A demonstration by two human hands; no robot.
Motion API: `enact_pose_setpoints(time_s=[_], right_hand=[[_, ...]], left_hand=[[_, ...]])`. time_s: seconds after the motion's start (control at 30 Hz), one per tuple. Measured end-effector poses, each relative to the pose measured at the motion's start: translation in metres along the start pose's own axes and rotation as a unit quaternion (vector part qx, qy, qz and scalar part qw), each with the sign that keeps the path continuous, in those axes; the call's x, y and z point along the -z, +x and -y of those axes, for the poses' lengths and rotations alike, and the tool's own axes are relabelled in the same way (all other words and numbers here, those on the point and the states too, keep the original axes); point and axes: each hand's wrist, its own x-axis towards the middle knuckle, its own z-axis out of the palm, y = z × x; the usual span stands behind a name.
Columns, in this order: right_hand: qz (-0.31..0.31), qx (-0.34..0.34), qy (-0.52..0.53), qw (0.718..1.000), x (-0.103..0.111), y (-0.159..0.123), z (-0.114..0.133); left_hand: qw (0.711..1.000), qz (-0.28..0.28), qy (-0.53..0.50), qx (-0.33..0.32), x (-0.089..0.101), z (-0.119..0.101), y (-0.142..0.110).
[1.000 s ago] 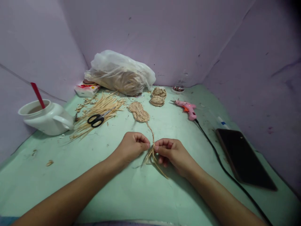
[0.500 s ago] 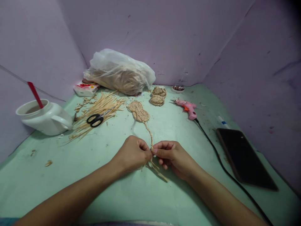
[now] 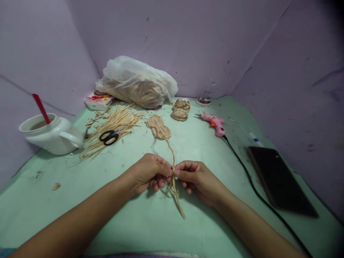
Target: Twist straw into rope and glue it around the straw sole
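A braid of dried straw-like strips (image 3: 173, 156) runs from a flat woven sole-shaped piece (image 3: 159, 127) down to my fingers. My left hand (image 3: 150, 172) pinches it from the left with thumb and forefinger, other fingers curled below. From the right, my right hand (image 3: 197, 178) pinches the same spot, fingertips almost touching the left ones. Below the pinch, loose strip ends (image 3: 177, 200) fan out toward me over the table. Beyond the sole-shaped piece sit small coiled woven pieces (image 3: 180, 109).
On the left are a white pot (image 3: 57, 138), loose straw strips (image 3: 118, 122) and black-handled scissors (image 3: 110, 137). A plastic bag (image 3: 137, 80) leans at the back. To the right lie a pink glue gun (image 3: 215, 123), its black cord (image 3: 249, 179) and a dark tablet (image 3: 279, 181).
My left hand has turned and its fingers have loosened from a tighter curl, staying at the braid. The loose strip ends have swung to hang straighter toward me. My right hand stays put.
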Motion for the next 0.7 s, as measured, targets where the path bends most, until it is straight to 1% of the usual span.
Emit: enact_pose_setpoints(time_s=[0.17,0.27,0.4,0.6,0.7], right_hand=[[-0.022,-0.010,-0.013,1.000,-0.0009,-0.0001,-0.0001],[-0.014,-0.005,-0.023,1.000,-0.0002,0.0005,-0.0008],[0.008,0.006,-0.019,1.000,0.0015,0.0011,-0.0025],[0.022,-0.004,-0.017,1.000,0.0020,0.0009,-0.0023],[0.040,0.000,-0.020,0.999,0.0029,0.0007,-0.0024]], left_hand=[[0.996,-0.057,0.063,-0.019,-0.0043,-0.0006,-0.0004],[0.990,-0.077,0.113,-0.030,-0.0057,-0.0013,-0.0008],[0.989,-0.073,0.125,-0.032,-0.0052,-0.0012,-0.0008],[0.992,-0.068,0.108,-0.022,-0.0044,-0.0024,-0.0004],[0.993,-0.062,0.098,-0.012,-0.0042,-0.0036,-0.0004]])
